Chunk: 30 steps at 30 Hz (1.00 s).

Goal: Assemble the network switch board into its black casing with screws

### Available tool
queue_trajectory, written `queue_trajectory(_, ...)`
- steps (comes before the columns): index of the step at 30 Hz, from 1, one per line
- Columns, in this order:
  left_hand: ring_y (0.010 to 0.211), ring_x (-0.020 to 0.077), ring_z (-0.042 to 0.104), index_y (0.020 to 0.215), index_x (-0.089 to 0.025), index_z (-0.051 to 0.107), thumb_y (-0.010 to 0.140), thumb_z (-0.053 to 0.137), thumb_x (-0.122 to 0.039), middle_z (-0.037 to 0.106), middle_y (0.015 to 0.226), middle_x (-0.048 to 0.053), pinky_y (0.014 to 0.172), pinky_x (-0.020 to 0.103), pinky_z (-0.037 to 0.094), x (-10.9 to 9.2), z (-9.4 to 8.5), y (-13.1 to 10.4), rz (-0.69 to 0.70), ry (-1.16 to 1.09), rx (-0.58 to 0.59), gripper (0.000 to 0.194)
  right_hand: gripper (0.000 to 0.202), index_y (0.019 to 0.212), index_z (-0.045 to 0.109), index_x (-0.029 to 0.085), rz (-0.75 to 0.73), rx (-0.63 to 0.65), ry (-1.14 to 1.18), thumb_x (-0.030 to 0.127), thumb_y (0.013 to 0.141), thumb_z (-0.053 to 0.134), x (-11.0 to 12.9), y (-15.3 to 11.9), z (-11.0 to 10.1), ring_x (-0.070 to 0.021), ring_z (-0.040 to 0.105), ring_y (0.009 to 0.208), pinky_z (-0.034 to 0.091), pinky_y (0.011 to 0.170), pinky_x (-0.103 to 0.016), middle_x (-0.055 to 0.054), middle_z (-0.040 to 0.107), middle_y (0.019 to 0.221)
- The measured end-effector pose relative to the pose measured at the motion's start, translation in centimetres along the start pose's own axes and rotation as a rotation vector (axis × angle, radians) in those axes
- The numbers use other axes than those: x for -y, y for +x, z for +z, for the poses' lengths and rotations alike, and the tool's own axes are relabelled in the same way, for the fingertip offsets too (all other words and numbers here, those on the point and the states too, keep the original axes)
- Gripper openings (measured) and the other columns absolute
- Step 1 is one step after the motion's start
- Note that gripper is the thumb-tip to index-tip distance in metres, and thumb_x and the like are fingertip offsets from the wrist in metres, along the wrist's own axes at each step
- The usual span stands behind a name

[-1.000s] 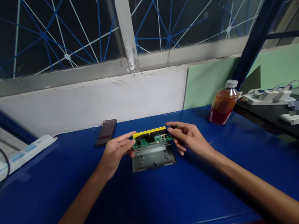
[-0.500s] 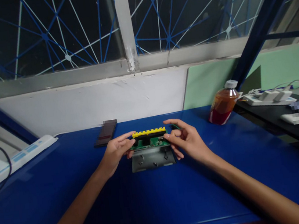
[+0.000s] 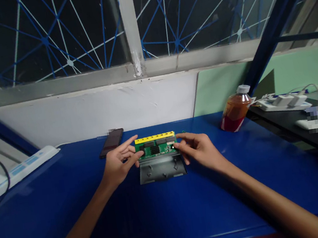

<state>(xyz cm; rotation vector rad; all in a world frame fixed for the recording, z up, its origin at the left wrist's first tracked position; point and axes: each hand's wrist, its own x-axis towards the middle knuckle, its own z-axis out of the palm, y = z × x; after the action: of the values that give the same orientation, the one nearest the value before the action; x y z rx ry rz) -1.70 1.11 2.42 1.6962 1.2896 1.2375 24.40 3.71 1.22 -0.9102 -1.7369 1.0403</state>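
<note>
A green circuit board with a yellow connector strip along its far edge is held between my two hands. Its face, with black chips and a dark heatsink, tilts up toward me. My left hand grips the board's left edge, thumb on top and index finger stretched behind it. The right edge is pinched by my right hand, thumb on the near corner and index finger at the far one. Just below the board lies a dark grey casing half, inner side up, with small posts on it.
On the blue table, a phone lies behind my left hand. A white power strip runs along the left side. At the back right stands a drink bottle. Another power strip sits on the dark surface beyond.
The circuit board has tipped so that its face now shows more fully toward me. My right index finger has come down onto the board's far right corner.
</note>
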Motion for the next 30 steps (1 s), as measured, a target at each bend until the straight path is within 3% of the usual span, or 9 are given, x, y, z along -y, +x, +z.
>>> queue_trajectory(3,0.055,0.0114,0.058,0.125,-0.014,0.056,0.077,0.069,-0.027,0.059,0.066,-0.002,0.058,0.027,0.045,0.06,-0.07,-0.02,0.004,0.015,-0.01,0.051,0.021,0.095,0.057,0.018,0.005,0.031,0.04,0.038,0.088,0.059,0.18,0.06,-0.11,-0.009,0.053,0.042,0.041,0.046,-0.025,0.006,0.053,0.057)
queue_trajectory(7,0.049,0.0112,0.052,0.084,-0.012,0.067,0.079,0.067,-0.034,0.06,0.054,0.0,0.05,0.026,0.038,-0.25,-0.14,0.08,-0.025,0.108,0.03,0.022,0.019,0.092,0.051,0.02,0.004,0.053,0.08,0.038,0.088,0.058,0.35,0.02,-0.3,-0.0081,0.052,0.041,0.038,0.042,-0.024,0.007,0.051,0.061)
queue_trajectory(11,0.045,0.0094,0.047,0.064,-0.015,0.061,0.085,0.06,-0.037,0.062,0.054,0.001,0.047,0.024,0.033,-0.53,-0.12,0.25,-0.016,0.202,0.094,0.03,0.02,0.093,0.05,0.021,-0.009,0.029,0.054,0.039,0.088,0.058,0.09,-0.02,-0.34,-0.0099,0.057,0.045,0.044,0.045,-0.025,0.005,0.053,0.069)
queue_trajectory(17,0.059,0.0151,0.058,0.07,-0.016,0.062,0.086,0.057,-0.036,0.063,0.061,0.002,0.058,0.025,0.041,0.11,-0.05,0.37,-0.022,0.125,0.127,0.026,0.019,0.093,0.049,0.022,0.0,0.036,0.056,0.04,0.089,0.055,-0.05,0.07,-0.36,-0.0142,0.063,0.055,0.052,0.05,-0.03,0.001,0.057,0.074)
queue_trajectory(24,0.051,0.012,0.043,0.08,-0.014,0.071,0.084,0.058,-0.039,0.057,0.061,0.001,0.045,0.024,0.026,-0.13,-0.24,0.25,-0.014,0.204,0.125,0.028,0.024,0.093,0.051,0.022,0.012,0.064,-0.035,0.04,0.083,0.063,0.7,0.06,-0.73,-0.0157,0.06,0.063,0.051,0.05,-0.029,0.0,0.058,0.074)
queue_trajectory(30,0.054,0.0111,0.043,0.084,-0.015,0.072,0.084,0.056,-0.041,0.06,0.074,0.003,0.046,0.022,0.027,-0.72,-0.13,0.12,0.016,0.247,0.189,0.031,0.027,0.091,0.054,0.02,0.074,0.065,-0.031,0.047,0.086,0.057,0.53,0.22,-0.75,-0.0167,0.058,0.065,0.05,0.047,-0.03,-0.002,0.059,0.073)
